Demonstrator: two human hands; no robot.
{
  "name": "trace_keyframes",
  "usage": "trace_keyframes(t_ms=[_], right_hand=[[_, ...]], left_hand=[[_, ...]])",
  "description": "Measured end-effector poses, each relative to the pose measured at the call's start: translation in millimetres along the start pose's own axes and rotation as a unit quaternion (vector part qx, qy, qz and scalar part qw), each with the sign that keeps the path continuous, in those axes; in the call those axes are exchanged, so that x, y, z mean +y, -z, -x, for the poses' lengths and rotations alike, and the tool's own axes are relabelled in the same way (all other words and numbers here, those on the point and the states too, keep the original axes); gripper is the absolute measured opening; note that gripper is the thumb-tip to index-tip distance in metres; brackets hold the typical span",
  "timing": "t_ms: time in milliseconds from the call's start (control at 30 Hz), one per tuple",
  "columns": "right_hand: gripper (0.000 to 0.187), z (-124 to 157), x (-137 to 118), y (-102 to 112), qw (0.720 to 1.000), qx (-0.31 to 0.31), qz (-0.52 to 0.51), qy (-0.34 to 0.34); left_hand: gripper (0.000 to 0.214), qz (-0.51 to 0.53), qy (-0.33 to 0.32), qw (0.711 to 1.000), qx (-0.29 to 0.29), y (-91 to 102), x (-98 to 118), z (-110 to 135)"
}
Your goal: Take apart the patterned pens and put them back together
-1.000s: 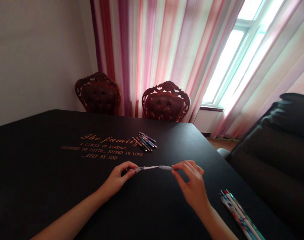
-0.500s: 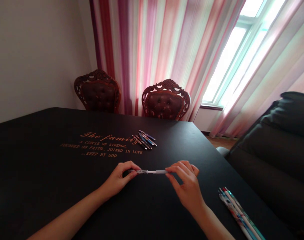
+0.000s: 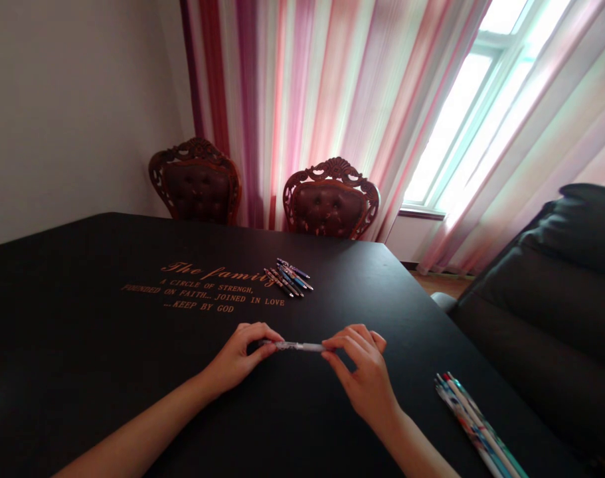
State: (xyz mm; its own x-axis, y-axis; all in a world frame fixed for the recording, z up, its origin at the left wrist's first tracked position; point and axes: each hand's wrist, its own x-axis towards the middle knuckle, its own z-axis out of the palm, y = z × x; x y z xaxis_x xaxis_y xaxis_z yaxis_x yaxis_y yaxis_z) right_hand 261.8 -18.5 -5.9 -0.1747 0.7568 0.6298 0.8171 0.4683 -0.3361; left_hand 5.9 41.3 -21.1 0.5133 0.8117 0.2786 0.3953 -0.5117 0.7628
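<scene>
Between my hands a slim pen (image 3: 291, 346) lies level just over the table. My left hand (image 3: 242, 352) pinches its dark-patterned clear end between thumb and fingers. On the other side, my right hand (image 3: 360, 362) grips the pale, tube-shaped pen part (image 3: 311, 347) with thumb and fingertips. The two parts meet end to end in the middle. The outer ends are hidden behind my fingers. I cannot tell whether the pale part is a cap or a barrel half.
Several pens (image 3: 291, 279) lie in a loose pile on the black table (image 3: 147, 358), beside gold lettering. A row of longer pens (image 3: 476, 425) rests near the right edge. Two carved chairs (image 3: 332, 202) stand behind; a dark leather seat (image 3: 541, 299) is at right.
My right hand has moved left, bringing the pale part against the patterned part. The thin white section visible between them earlier is now covered. My left hand has barely moved.
</scene>
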Motion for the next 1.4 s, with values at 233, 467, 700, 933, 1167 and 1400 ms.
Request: trace_keyframes(t_ms=[233, 467, 700, 933, 1167, 1400], right_hand=[[0.002, 1.5, 4.0, -2.1, 1.0, -0.011, -0.012, -0.012], [0.001, 2.9, 4.7, -3.2, 1.0, -0.022, -0.014, 0.008], [0.008, 2.1, -2.0, -2.6, 0.999, -0.031, -0.03, -0.015], [0.033, 6.1, -4.0, -10.7, 0.995, -0.066, -0.042, -0.062], [0.059, 12.4, -5.2, -30.9, 0.973, -0.082, -0.124, -0.174], [0.072, 15.3, -5.0, -37.8, 0.96, -0.107, -0.155, -0.207]], left_hand=[[0.016, 0.001, -0.001, 1.0, -0.007, 0.4, 0.5, 0.1], [0.016, -0.006, -0.007, 1.0, -0.006, 0.3, -0.4, 0.3], [0.014, -0.016, -0.023, 1.0, -0.005, -0.5, -2.9, 0.3], [0.015, -0.041, -0.051, 0.998, -0.012, -1.2, -0.7, 1.4], [0.015, -0.077, -0.089, 0.993, -0.02, 0.3, 3.8, 3.1], [0.015, -0.093, -0.101, 0.991, -0.003, 1.9, 5.3, 2.5]])
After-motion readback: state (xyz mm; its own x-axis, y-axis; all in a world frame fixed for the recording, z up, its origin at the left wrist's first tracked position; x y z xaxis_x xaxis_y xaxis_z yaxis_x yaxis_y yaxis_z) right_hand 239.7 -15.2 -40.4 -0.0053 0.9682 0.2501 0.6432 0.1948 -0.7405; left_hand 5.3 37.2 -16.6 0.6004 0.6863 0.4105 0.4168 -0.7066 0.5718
